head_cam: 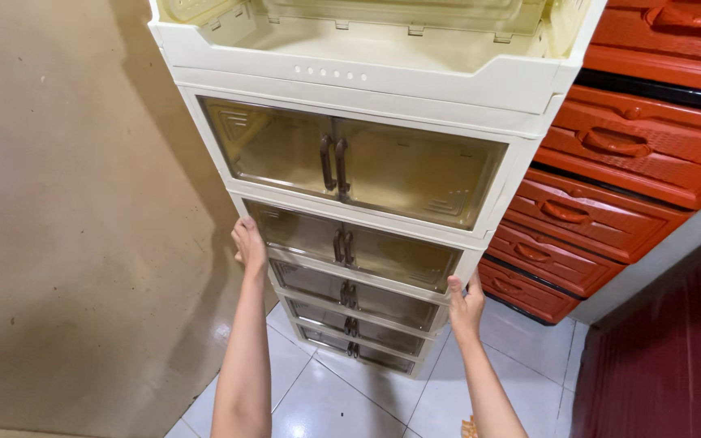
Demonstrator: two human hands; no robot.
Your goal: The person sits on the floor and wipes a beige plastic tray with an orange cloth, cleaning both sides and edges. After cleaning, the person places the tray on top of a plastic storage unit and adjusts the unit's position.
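Observation:
A tall cream plastic storage cabinet stands in front of me, made of several stacked tiers with clear tinted double doors and brown handles. Its top tier is open, with no lid. My left hand grips the cabinet's left side at the second door tier. My right hand grips the right side a little lower, with the thumb on the front corner. Both arms reach up from the bottom of the view.
An orange-red plastic drawer chest stands close on the right, almost touching the cabinet. A beige wall runs along the left. White floor tiles lie below. A dark red surface fills the bottom right.

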